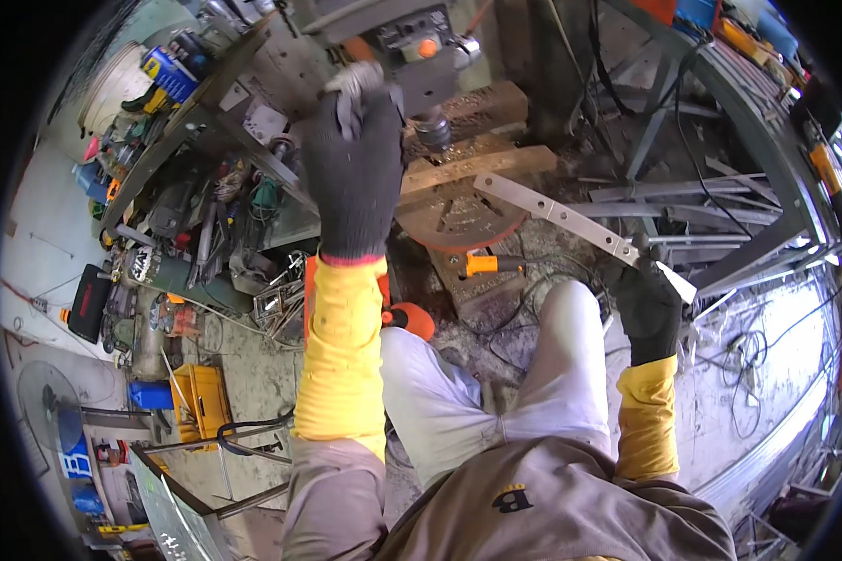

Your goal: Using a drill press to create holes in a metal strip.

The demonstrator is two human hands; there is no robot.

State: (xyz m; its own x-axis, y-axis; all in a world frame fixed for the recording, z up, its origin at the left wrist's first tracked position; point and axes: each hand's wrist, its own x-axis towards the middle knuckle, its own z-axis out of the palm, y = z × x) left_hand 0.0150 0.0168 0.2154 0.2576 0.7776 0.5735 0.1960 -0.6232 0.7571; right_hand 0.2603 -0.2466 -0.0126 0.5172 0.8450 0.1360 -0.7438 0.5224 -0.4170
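A flat metal bar with a row of holes (557,213) is gripped near its right end by my right hand (647,304), in a dark glove. Its far end rests at or just over the front wooden block (482,169) on the drill press's round table (454,224). The drill chuck (433,131) hangs above the wood. My left hand (354,173), also gloved, is raised left of the drill press head (430,56), its fingers curled. A greyish, crumpled-looking patch shows at its fingertips; what they hold I cannot make out.
Shavings lie on the wood. Below the table sits a yellow-and-black tool (491,266) among cables. Metal stock fills the rack (720,192) at right. Tools crowd the left side, near a yellow crate (199,402). An orange-red object (410,321) is by my left knee.
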